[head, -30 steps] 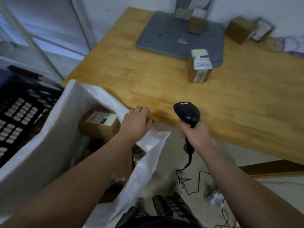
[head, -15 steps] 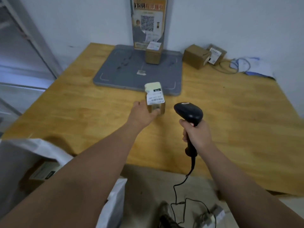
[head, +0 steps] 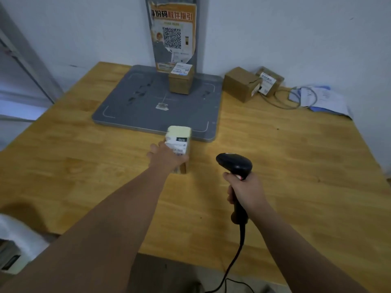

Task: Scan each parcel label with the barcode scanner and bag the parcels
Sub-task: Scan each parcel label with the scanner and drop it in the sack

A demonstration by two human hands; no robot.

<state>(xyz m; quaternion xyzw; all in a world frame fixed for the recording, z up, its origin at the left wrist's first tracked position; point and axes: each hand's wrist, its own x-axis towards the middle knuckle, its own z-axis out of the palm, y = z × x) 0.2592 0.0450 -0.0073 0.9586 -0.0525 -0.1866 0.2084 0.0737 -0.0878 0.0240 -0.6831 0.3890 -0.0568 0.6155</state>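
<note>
Gripping small brown parcel (head: 179, 142), white label up: left hand (head: 167, 157).

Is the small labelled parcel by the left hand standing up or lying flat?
Upright. The small brown cardboard parcel stands on end on the wooden table, taller than it is wide; the left hand grips its side.

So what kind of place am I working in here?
Likely a small parcel pickup or dispatch point: the left hand grips a labelled brown cardboard parcel, the right hand a black corded barcode scanner, and an orange QR-code poster stands behind a grey flat platform on the wooden table.
</note>
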